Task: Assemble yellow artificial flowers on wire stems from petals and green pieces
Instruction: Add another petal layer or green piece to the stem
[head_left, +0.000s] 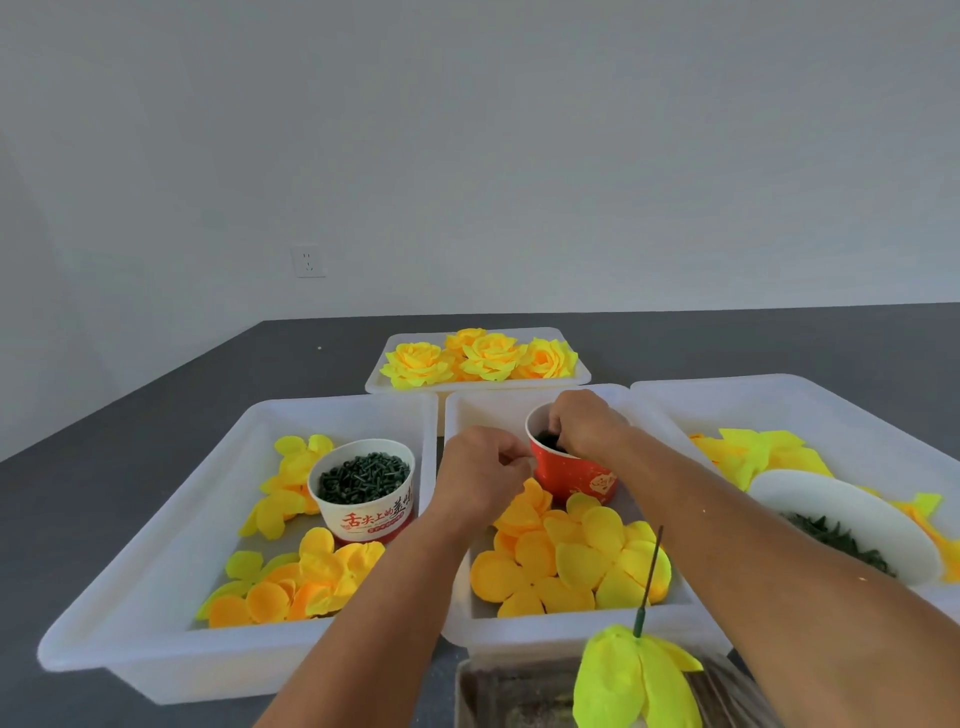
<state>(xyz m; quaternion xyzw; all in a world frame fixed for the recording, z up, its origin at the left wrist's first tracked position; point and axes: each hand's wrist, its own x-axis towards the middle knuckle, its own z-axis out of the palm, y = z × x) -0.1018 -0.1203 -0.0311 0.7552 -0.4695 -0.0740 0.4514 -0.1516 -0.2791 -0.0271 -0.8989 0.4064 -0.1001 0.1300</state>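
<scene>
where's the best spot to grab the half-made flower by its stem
Pinch the bare dark stem above the green collar, coming from the right side. The flower hangs head-down with its limp petals low, and the stem stands up free over the middle tray's front rim. The right hand, now in the red cup, is nearest.

**Around the work**

A dark grey bench (156, 415) runs back to a pale wall (467, 156), its far edge meeting the wall in a straight line. On the wall, left of centre and a little above the bench, sits a white socket (308, 261). At the near edge of the bench, just in front of the middle tub, lies a clear box (509, 691) with blurred brownish contents that cannot be made out. A small pale speck (319, 347) lies near the far left corner.
</scene>
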